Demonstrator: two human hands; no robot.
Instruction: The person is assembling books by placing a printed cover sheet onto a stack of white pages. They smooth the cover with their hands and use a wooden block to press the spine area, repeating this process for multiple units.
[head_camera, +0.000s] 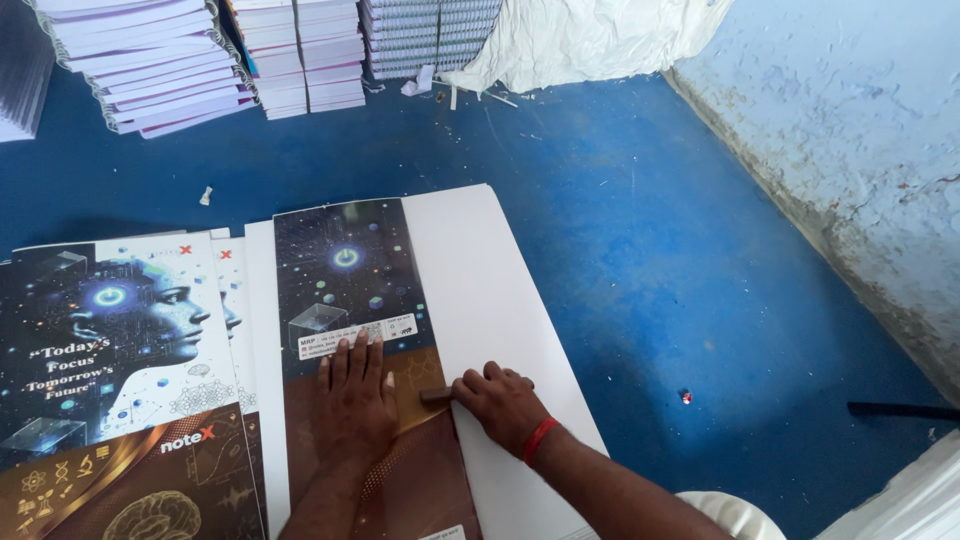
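Here a dark printed cover sheet (350, 290) lies on a white board (480, 290) on the blue floor (620, 250); the left hand (355, 400) presses flat on it, fingers spread and holding nothing; the right hand (500, 400) pinches a small brown tool (436, 394) at the sheet's edge. More printed covers (110, 380) lie just to the left, and stacked notebooks (150, 60) stand well beyond.

The lower end of the dark printed cover sheet (345, 300) is cut off by the bottom edge, and part of its brown area is hidden under the left hand (352, 395). The small flat piece (436, 394) pinched by the right hand (503, 402) is mostly covered by the fingers; possibly a scraper, though it cannot be told. The stack of covers (110, 380) is cropped at left and below. The notebook piles (160, 60) are cut by the top edge.
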